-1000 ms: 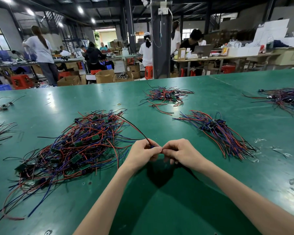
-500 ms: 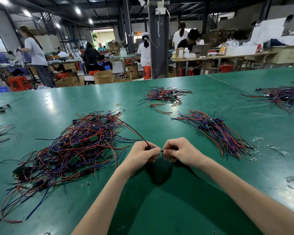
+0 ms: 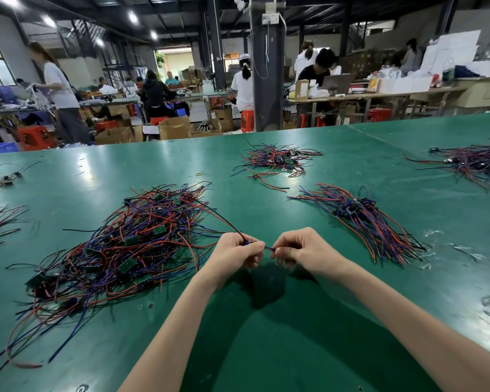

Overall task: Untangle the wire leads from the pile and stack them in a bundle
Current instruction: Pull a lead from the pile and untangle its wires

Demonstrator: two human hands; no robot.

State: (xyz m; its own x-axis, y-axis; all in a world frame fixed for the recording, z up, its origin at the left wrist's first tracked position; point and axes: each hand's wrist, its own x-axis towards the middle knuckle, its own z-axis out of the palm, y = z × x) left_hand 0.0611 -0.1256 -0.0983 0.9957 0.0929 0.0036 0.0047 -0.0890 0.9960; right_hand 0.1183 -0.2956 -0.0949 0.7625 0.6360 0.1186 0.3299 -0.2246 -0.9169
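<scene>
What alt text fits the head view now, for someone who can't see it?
The left hand and right hand each pinch one wire lead just above a green table; the lead runs up into a large tangled pile on the left. A straighter bundle lies to the right, apart from both hands.

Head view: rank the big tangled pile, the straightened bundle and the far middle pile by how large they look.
1. tangled pile
2. straightened bundle
3. far middle pile; it lies farther off, so second versus third is unsure.
</scene>
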